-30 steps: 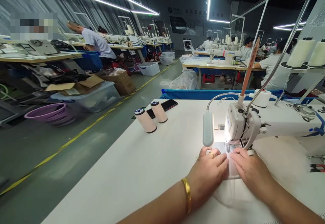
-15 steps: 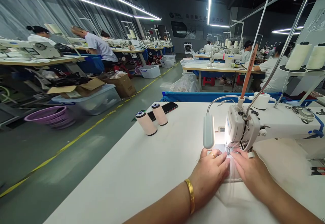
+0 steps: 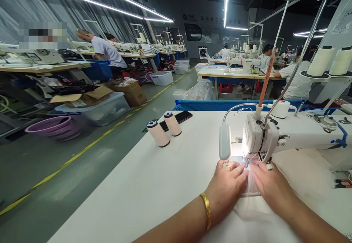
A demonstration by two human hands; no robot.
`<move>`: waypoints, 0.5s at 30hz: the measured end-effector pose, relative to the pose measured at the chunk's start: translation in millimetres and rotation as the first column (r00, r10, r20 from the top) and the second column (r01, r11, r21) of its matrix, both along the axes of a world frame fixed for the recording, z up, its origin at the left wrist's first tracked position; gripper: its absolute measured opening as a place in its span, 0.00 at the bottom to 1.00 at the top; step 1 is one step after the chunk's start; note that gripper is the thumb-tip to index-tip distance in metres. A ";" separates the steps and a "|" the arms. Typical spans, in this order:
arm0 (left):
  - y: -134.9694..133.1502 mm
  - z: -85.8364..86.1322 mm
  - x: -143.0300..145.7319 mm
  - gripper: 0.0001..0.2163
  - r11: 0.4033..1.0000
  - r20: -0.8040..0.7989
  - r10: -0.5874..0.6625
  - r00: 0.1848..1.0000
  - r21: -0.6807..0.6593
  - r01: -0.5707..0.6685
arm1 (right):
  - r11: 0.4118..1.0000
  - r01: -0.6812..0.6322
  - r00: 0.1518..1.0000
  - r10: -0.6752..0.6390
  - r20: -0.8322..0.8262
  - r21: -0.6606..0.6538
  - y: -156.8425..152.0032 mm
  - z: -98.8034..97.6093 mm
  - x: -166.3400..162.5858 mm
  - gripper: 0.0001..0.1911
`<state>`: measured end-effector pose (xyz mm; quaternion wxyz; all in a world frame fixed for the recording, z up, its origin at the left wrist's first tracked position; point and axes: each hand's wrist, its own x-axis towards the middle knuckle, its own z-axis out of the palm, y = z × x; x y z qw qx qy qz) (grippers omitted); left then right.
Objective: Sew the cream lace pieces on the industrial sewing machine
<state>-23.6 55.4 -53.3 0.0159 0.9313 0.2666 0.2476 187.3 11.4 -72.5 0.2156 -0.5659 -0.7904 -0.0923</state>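
Observation:
A white sewing machine (image 3: 260, 136) has its needle area lit by a small lamp (image 3: 224, 141). Sheer pale fabric (image 3: 250, 184) runs under the presser foot and toward me. My left hand (image 3: 227, 184), with a gold ring and bracelet, presses the fabric left of the needle, its fingers bent and close together. On the other side, my right hand (image 3: 271, 184) grips the fabric with thumb and fingers near the foot. Its fingertips are partly hidden by the machine head. More of the sheer fabric spreads out right of my right hand.
Two thread cones (image 3: 158, 134) stand beside a black phone (image 3: 183, 117) on the white table (image 3: 165, 173). Cream thread cones (image 3: 321, 62) sit on a stand at right. An orange pencil (image 3: 266, 78) stands upright on the machine. A purple basket (image 3: 53, 127) is on the floor; people sew beyond.
The view has shifted very slightly. Both hands stay beside the needle on the sheer fabric, with hardly any visible movement.

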 end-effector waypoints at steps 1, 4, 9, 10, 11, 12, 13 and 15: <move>-0.3 1.3 -1.0 0.09 1.000 0.006 -0.001 1.000 -0.019 0.001 | 1.000 -0.009 1.000 0.009 0.009 -0.001 -0.9 1.0 0.3 0.18; -2.5 8.7 -8.1 0.10 0.992 0.011 -0.040 0.999 -0.115 0.041 | 0.999 -0.037 0.999 0.037 -0.001 -0.029 -5.7 6.2 1.9 0.18; -7.3 26.1 -21.1 0.28 0.963 -0.080 -0.172 0.982 -0.225 0.150 | 0.975 -0.185 0.970 0.159 -0.186 -0.127 -15.5 29.5 2.6 0.15; -7.8 27.6 -21.5 0.28 0.960 -0.100 -0.182 0.978 -0.233 0.155 | 0.957 -0.245 0.948 0.202 -0.247 -0.156 -18.0 37.0 1.8 0.14; -8.3 27.6 -21.2 0.28 0.959 -0.110 -0.186 0.976 -0.237 0.156 | 0.930 -0.317 0.916 0.249 -0.314 -0.187 -21.3 45.2 0.7 0.13; -8.7 25.7 -20.4 0.27 0.960 -0.112 -0.188 0.976 -0.231 0.158 | 0.887 -0.407 0.871 0.304 -0.386 -0.220 -25.6 53.6 -0.4 0.12; -8.9 21.7 -19.6 0.25 0.963 -0.104 -0.188 0.977 -0.213 0.163 | 0.829 -0.504 0.815 0.363 -0.453 -0.242 -30.9 61.6 -1.2 0.11; -7.0 7.6 -19.8 0.21 0.976 -0.066 -0.185 0.981 -0.133 0.175 | 0.720 -0.647 0.708 0.445 -0.548 -0.250 -43.8 74.8 -0.4 0.11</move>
